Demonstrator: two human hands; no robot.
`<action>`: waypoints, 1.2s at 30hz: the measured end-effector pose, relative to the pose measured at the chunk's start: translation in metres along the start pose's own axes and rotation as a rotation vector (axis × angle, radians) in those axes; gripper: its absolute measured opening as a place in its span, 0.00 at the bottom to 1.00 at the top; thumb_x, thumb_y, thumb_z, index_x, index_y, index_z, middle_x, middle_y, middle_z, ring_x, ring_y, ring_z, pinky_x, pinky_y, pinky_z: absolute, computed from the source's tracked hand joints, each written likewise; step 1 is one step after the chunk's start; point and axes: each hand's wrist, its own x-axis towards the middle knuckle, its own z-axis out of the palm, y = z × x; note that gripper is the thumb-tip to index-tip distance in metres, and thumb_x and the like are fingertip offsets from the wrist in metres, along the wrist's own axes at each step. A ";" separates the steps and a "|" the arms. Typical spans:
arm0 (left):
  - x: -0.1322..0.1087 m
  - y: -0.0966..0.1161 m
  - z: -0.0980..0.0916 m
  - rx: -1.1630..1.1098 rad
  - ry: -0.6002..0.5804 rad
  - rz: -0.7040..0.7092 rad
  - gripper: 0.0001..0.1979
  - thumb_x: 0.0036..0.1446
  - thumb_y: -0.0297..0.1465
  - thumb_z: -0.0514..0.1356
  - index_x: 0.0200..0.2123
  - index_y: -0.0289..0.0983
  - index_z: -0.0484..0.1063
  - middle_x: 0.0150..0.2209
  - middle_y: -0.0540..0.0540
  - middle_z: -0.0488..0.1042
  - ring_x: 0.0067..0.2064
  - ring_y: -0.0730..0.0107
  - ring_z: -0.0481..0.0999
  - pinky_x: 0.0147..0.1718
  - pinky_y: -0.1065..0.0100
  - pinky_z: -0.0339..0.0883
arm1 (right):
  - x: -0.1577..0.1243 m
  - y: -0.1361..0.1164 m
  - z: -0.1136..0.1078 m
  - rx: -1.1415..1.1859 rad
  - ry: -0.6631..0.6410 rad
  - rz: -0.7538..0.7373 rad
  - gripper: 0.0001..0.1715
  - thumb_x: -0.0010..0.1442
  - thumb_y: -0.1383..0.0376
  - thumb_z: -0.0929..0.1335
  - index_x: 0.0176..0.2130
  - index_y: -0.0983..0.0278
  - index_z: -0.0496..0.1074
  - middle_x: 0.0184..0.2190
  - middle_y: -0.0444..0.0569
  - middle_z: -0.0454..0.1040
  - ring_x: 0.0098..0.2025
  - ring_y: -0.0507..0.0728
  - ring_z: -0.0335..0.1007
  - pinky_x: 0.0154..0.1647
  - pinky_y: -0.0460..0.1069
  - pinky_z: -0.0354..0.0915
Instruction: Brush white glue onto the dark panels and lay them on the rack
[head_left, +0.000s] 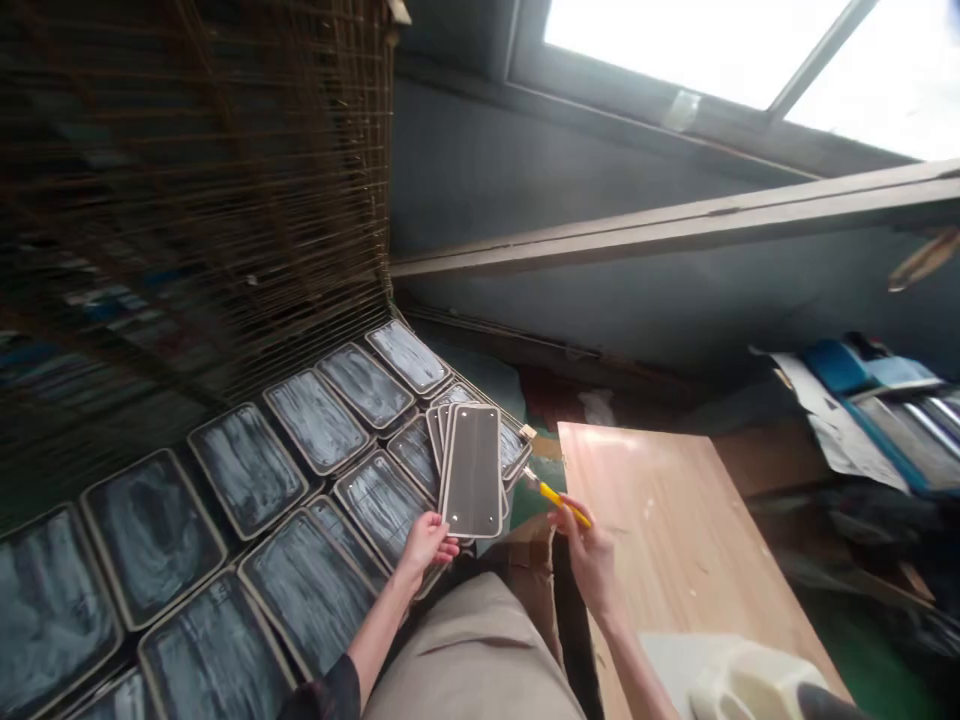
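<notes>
My left hand is closed on the lower left corner of a dark rectangular plate with rounded corners, a pale border and small bright spots near its corners. This plate lies on top of a fanned stack of similar plates, partly hidden beneath it. To the right, my right hand grips a small paintbrush by its yellow handle. The brush's pale head points toward the stack, just off its right side. Rows of dark plates with white streaks smeared over them spread out to the left.
A tall wire rack rises behind the plates. A pale wooden board lies at the right, with a cream-coloured container at its near end. Blue-edged items are piled at far right, under a window.
</notes>
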 end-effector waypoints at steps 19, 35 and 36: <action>0.008 -0.006 0.006 -0.116 0.045 -0.064 0.24 0.45 0.49 0.62 0.32 0.39 0.55 0.21 0.50 0.71 0.20 0.71 0.74 0.17 0.75 0.62 | 0.181 -0.005 0.106 -0.620 -0.322 -0.551 0.17 0.65 0.57 0.58 0.47 0.59 0.70 0.35 0.47 0.77 0.31 0.54 0.73 0.29 0.45 0.62; 0.007 -0.003 0.002 -0.109 0.022 -0.053 0.20 0.48 0.45 0.62 0.30 0.38 0.57 0.21 0.48 0.73 0.20 0.72 0.74 0.17 0.75 0.63 | 0.050 -0.030 0.045 -0.449 -0.839 -0.193 0.15 0.65 0.56 0.57 0.44 0.58 0.68 0.27 0.43 0.76 0.28 0.54 0.74 0.30 0.46 0.65; 0.008 -0.003 0.002 -0.105 0.024 -0.053 0.20 0.48 0.44 0.62 0.30 0.38 0.57 0.21 0.48 0.73 0.20 0.72 0.74 0.17 0.75 0.63 | 0.050 -0.032 0.046 -0.419 -0.853 -0.179 0.16 0.65 0.56 0.57 0.44 0.58 0.68 0.27 0.43 0.76 0.28 0.54 0.74 0.30 0.46 0.65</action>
